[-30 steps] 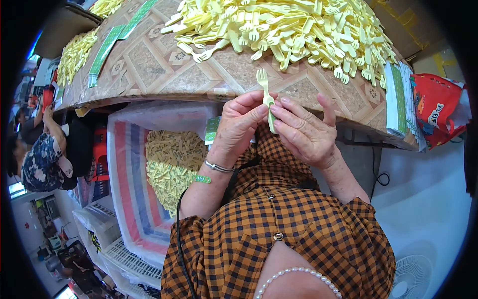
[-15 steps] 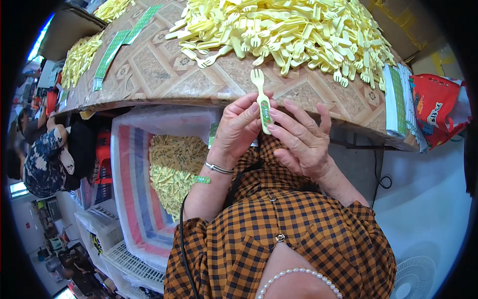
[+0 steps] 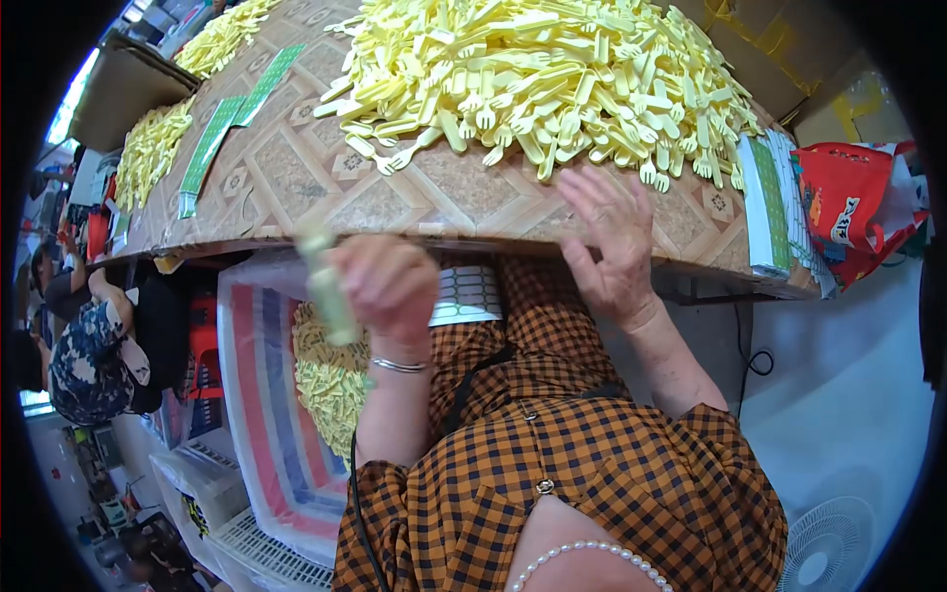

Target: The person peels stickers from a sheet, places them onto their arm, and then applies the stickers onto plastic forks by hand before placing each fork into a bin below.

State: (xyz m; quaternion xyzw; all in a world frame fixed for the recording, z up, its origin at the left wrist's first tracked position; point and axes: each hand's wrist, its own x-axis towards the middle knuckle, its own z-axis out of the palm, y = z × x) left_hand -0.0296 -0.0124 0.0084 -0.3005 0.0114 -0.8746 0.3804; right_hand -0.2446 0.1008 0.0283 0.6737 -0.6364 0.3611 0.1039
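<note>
My left hand [image 3: 387, 286], smeared by motion, has its fingers closed on a yellow fork [image 3: 328, 288] above the edge of a lined bag [image 3: 258, 365]. Inside the bag lie many yellow forks [image 3: 330, 400]. My right hand [image 3: 614, 242] is spread at the table's front edge, with nothing in it, its fingertips near a large pile of yellow forks [image 3: 552, 84]. On my lap lies a sheet of labels [image 3: 466, 294], partly under the table edge.
Green label strips [image 3: 209, 158] and smaller fork piles [image 3: 153, 153] are on the table [image 3: 296, 202] at left. Label sheets [image 3: 764, 207] and a red bag [image 3: 848, 202] are at right. Another person [image 3: 94, 345] sits far left; a fan [image 3: 829, 543] stands lower right.
My left hand has carried the fork left, away from my right hand, toward the lined bag. My right hand has let go of the fork and moved up toward the pile. The lap sheet shows more.
</note>
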